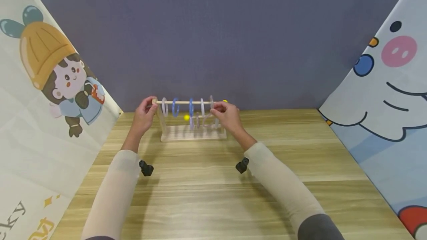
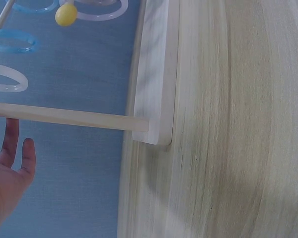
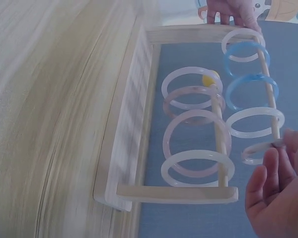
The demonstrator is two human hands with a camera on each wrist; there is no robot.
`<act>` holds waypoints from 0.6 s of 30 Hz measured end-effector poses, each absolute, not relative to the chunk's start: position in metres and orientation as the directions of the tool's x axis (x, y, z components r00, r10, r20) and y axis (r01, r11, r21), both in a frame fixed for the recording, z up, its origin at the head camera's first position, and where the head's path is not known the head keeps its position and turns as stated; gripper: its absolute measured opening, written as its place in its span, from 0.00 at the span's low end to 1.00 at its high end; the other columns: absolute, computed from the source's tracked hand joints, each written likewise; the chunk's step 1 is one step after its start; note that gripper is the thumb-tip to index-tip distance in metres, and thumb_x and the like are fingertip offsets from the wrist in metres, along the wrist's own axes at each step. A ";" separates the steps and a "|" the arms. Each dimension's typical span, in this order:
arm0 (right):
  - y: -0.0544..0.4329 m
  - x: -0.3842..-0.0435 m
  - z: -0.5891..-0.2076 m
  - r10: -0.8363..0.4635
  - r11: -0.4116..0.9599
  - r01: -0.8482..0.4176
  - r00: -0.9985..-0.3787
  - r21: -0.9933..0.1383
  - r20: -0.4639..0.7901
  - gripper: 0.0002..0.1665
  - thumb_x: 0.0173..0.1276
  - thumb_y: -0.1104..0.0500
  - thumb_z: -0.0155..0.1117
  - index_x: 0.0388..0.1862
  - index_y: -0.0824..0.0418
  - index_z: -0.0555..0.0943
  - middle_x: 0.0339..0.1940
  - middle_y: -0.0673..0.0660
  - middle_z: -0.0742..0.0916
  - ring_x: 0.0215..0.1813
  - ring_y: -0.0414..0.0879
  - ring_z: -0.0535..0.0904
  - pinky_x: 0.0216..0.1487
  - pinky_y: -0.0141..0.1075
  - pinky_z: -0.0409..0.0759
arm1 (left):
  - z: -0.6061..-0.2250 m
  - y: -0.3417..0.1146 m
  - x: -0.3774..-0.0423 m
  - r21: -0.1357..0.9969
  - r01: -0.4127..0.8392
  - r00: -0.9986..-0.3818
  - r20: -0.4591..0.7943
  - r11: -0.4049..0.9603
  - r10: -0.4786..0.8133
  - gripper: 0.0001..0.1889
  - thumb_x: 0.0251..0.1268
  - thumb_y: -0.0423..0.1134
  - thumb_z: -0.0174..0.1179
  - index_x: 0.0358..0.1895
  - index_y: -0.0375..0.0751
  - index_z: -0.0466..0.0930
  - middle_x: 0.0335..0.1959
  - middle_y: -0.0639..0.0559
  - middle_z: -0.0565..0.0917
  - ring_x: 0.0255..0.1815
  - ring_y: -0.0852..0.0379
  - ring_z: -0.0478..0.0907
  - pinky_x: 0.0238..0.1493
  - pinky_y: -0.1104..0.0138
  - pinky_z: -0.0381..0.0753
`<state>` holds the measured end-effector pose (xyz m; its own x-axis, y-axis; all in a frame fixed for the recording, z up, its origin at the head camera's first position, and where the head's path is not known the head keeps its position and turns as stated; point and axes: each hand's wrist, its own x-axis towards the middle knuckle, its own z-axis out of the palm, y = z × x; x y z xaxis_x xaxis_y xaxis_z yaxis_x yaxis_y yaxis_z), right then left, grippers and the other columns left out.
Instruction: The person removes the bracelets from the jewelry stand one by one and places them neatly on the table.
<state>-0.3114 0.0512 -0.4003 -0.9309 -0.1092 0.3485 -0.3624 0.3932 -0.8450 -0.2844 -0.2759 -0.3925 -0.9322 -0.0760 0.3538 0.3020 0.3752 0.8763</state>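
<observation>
A wooden bangle stand [image 1: 173, 133] stands at the back of the table, with an upper and a lower rod. My left hand [image 1: 142, 117] grips the top of its left post [image 2: 64, 115], at the upper rod's end. My right hand [image 1: 229, 117] pinches a pale pinkish bangle [image 3: 260, 146] at the free right end of the upper rod. White and blue bangles [image 1: 175, 107] hang along that rod. Several pale bangles [image 3: 167, 144] hang on the lower rod, which has a yellow ball [image 1: 186, 117] at its tip. A bit of yellow [image 1: 225, 101] shows behind my right hand.
A dark grey-blue panel [image 1: 213, 40] rises right behind the stand. Printed side panels [image 1: 50, 132] with cartoon figures border the wood-grain table [image 1: 200, 195] on the left and right. Small black devices [image 1: 146, 168] sit at both wrists.
</observation>
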 end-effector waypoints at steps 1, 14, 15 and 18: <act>0.052 -0.311 -0.400 -0.104 0.396 -0.359 -0.932 -0.845 0.347 0.10 0.65 0.58 0.75 0.43 0.61 0.87 0.38 0.58 0.91 0.38 0.47 0.85 0.38 0.29 0.81 | -0.396 -0.277 -0.287 0.876 0.306 -0.930 0.359 0.373 -0.078 0.22 0.80 0.37 0.52 0.69 0.28 0.68 0.52 0.50 0.76 0.47 0.66 0.77 0.47 0.81 0.77; 0.066 -0.309 -0.399 -0.068 0.360 -0.337 -0.940 -0.870 0.336 0.12 0.65 0.58 0.74 0.44 0.62 0.87 0.39 0.60 0.91 0.38 0.46 0.85 0.37 0.26 0.80 | -0.407 -0.283 -0.296 0.869 0.310 -0.927 0.365 0.385 -0.079 0.23 0.80 0.40 0.52 0.71 0.31 0.68 0.56 0.43 0.76 0.47 0.73 0.75 0.47 0.83 0.75; 0.067 -0.309 -0.399 -0.066 0.358 -0.334 -0.941 -0.872 0.333 0.12 0.65 0.58 0.75 0.44 0.62 0.87 0.39 0.60 0.91 0.38 0.46 0.85 0.37 0.26 0.80 | -0.407 -0.283 -0.296 0.870 0.309 -0.928 0.365 0.385 -0.079 0.23 0.80 0.40 0.52 0.70 0.31 0.68 0.57 0.41 0.76 0.47 0.73 0.75 0.47 0.84 0.75; 0.072 -0.310 -0.397 -0.063 0.350 -0.332 -0.941 -0.876 0.331 0.12 0.66 0.58 0.75 0.45 0.63 0.87 0.40 0.61 0.91 0.38 0.45 0.85 0.38 0.27 0.80 | -0.407 -0.283 -0.296 0.869 0.308 -0.927 0.366 0.388 -0.082 0.23 0.81 0.40 0.52 0.70 0.31 0.68 0.57 0.41 0.76 0.47 0.74 0.75 0.47 0.83 0.75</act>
